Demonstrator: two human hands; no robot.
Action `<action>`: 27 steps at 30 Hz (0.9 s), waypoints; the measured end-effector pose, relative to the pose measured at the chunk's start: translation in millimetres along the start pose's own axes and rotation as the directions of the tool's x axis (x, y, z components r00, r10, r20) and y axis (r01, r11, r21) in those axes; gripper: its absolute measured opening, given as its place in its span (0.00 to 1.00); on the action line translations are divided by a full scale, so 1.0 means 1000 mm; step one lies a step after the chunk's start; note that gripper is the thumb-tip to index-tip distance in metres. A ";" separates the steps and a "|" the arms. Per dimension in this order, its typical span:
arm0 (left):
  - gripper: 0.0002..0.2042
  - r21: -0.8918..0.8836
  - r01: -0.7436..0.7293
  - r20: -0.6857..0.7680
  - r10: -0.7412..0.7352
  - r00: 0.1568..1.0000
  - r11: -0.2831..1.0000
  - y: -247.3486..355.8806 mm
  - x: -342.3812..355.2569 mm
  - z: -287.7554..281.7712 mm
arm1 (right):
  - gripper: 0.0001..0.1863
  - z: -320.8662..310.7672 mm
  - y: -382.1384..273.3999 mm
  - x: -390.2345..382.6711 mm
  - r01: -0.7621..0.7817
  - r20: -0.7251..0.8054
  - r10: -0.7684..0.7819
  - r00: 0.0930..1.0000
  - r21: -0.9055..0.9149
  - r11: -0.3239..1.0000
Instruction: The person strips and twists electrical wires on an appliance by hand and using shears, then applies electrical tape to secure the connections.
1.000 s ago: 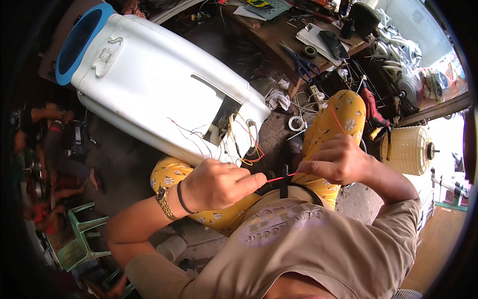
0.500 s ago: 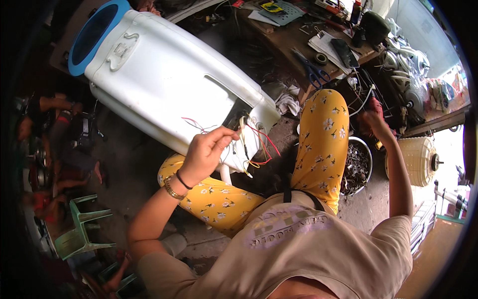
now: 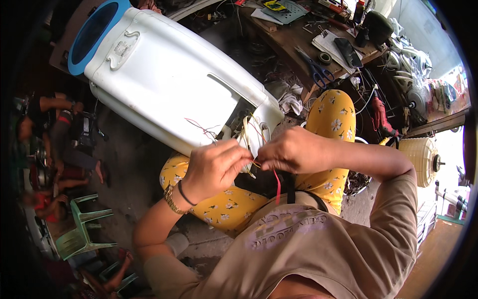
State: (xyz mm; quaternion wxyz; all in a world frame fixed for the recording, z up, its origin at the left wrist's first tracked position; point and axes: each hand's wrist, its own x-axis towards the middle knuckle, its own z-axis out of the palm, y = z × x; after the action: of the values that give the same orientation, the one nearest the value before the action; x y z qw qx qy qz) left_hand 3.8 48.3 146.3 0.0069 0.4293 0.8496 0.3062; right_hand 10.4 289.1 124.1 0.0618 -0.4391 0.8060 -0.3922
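Wooden bench [image 3: 279,41] w/ scissors [image 3: 315,68], bkgd. White casing [image 3: 169,79], 1 pc. Wiring [image 3: 278,186], partly red, nr casing's opening [image 3: 241,110]: L hand [image 3: 211,168] & R hand [image 3: 294,150] both pinching it, close together. Prob. best: short grip, steady wrists, no tugging.

Wooden table [image 3: 290,41] | on top: blue-handled scissors [image 3: 313,64] | white papers [image 3: 327,46] | grey perforated plate [image 3: 293,13]

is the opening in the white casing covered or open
Open: the opening in the white casing shows a dark inside, with wires coming out.
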 end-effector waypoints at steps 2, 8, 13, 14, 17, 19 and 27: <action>0.05 -0.016 -0.022 0.039 0.023 0.999 1.000 0.004 -0.010 0.000 | 0.13 -0.006 -0.001 -0.001 0.038 0.028 -0.036 0.999 -0.065 0.997; 0.15 -0.570 0.180 0.243 -0.045 0.969 0.802 -0.004 -0.015 0.007 | 0.13 -0.007 0.004 -0.001 0.200 0.036 -0.199 0.979 -0.030 0.979; 0.20 -0.799 0.404 0.374 -0.159 0.914 0.445 0.004 -0.023 0.016 | 0.12 -0.008 0.008 0.001 0.234 0.009 -0.234 0.972 0.002 0.972; 0.20 -0.805 0.419 0.388 -0.163 0.907 0.420 0.002 -0.020 0.016 | 0.11 -0.008 0.012 0.001 0.227 -0.022 -0.227 0.974 0.019 0.974; 0.21 -0.815 0.459 0.425 -0.174 0.888 0.352 -0.006 -0.016 0.018 | 0.09 -0.006 0.022 0.002 0.205 -0.023 -0.204 0.979 0.063 0.977; 0.21 -0.818 0.479 0.444 -0.179 0.878 0.318 -0.009 -0.017 0.020 | 0.08 -0.005 0.026 0.001 0.197 0.002 -0.198 0.980 0.082 0.977; 0.18 -0.891 0.362 0.277 -0.305 0.911 0.275 -0.038 -0.050 -0.013 | 0.02 -0.046 0.104 -0.089 -0.498 -0.130 0.609 0.783 0.457 0.737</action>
State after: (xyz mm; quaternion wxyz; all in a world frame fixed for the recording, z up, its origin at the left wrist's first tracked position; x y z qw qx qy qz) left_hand 3.6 -12.1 124.6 0.3335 0.1687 0.5947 0.7118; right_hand -24.6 415.0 62.6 0.1537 -0.0968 0.8035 -0.5669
